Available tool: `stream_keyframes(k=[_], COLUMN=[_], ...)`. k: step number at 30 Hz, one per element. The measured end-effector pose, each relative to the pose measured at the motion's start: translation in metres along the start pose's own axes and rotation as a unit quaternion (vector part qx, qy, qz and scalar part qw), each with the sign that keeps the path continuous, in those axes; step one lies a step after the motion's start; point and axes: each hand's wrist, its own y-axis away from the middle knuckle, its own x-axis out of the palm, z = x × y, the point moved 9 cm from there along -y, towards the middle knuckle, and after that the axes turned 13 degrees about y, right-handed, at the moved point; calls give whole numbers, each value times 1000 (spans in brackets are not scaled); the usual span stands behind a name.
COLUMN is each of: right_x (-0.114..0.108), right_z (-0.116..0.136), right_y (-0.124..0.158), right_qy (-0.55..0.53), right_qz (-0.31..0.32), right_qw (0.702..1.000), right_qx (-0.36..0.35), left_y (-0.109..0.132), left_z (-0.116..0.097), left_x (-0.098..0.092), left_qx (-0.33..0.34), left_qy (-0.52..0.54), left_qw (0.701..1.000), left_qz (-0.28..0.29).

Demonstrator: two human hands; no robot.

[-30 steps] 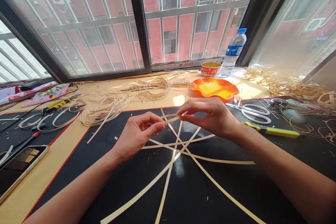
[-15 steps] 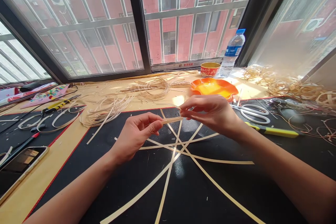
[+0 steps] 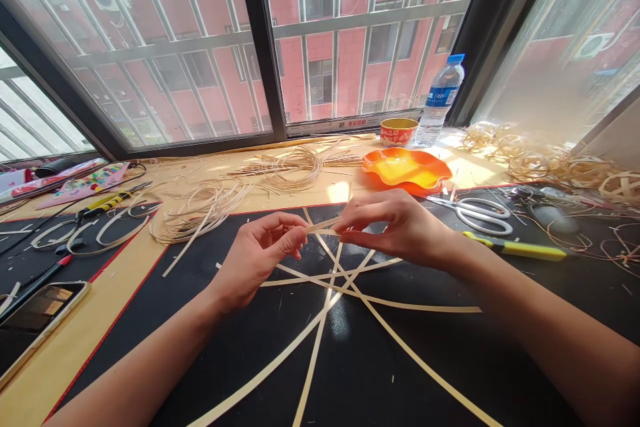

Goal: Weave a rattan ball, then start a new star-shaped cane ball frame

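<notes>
Between my two hands stretches a short pale bamboo strip (image 3: 323, 227), which looks folded or doubled. My left hand (image 3: 267, 250) pinches its left end between thumb and forefinger. The right end is gripped by the closed fingers of my right hand (image 3: 393, 223), which hide that tip. Below the hands, several long flat bamboo strips (image 3: 413, 351) lie crossed in a star on the black mat (image 3: 240, 340). Their crossing point is just under and in front of my hands, apart from the held strip.
An orange wavy dish (image 3: 405, 173), a red tin (image 3: 399, 132) and a water bottle (image 3: 438, 103) stand by the window. White-handled scissors (image 3: 483, 215) and a yellow cutter (image 3: 520, 249) lie right. Coiled strips (image 3: 200, 213) and a phone (image 3: 40, 320) are left.
My right hand has shifted slightly left and down, closer to my left hand. The strip between them now shows two separated layers. My left hand has barely moved.
</notes>
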Motion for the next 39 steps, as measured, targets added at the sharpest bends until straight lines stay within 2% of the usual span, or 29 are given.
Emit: stream_keyframes(k=[6, 13, 18, 21, 24, 30, 34, 39], right_x=[1, -1, -1, -2, -2, -4, -4, -2], right_z=[1, 0, 3, 3, 4, 5, 7, 5], right_y=[0, 0, 1, 0, 1, 1, 0, -1], right_qy=[-10, -24, -23, -28, -37, -40, -53, -59], right_qz=[-3, -16, -13, -19, -21, -33, -32, -24], right_qw=[1000, 1000, 999, 999, 998, 998, 996, 997], right_qx=[-10, -3, -25, -35, -39, -45, -61, -46], left_y=[0, 1, 2, 3, 5, 10, 11, 10], left_z=[2, 0, -4, -8, -14, -18, -17, -19], left_x=[3, 4, 6, 7, 10, 18, 19, 21], left_qx=[-25, -7, 12, 37, 93, 176, 178, 177], left_qy=[-70, -147, -205, -266, -314, -321, -320, -320], left_qw=[997, 989, 979, 963, 945, 929, 928, 928], left_qz=[6, 11, 20, 15, 13, 60, 67, 66])
